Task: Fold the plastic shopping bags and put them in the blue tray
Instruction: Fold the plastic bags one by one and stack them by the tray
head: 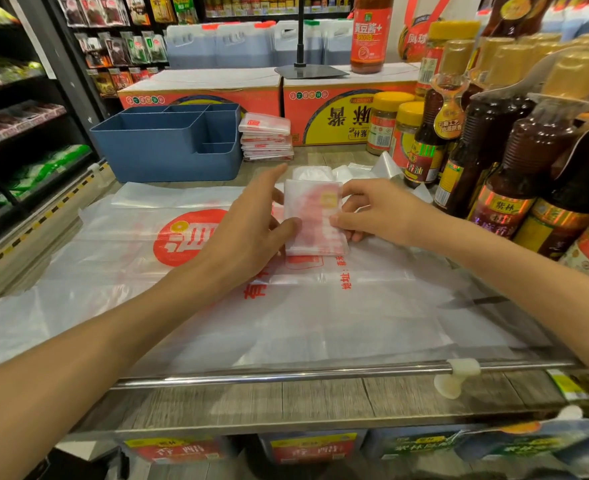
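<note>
Head camera looks down on a wood-grain counter (321,400) in a shop, where a small folded square of white plastic shopping bag with red print (315,220) sits between both hands; take that square as the landmark. The left hand (251,226) presses its left edge, thumb on top and fingers stretched past its far corner, while the right hand (372,213) pinches its right edge with curled fingers. Beneath it lies a flat, unfolded white plastic bag with a red round logo (189,237). Beyond the square and to its left stands the blue divided plastic tray (168,161), whose visible compartments look empty; just right of the tray, farther off than the square, a stack of already folded bags (267,138) rests outside it. By my reckoning the fold is at its last crease, so the next move calls for keeping the bundle squeezed flat and carrying it far-left into the tray before it springs open
</note>
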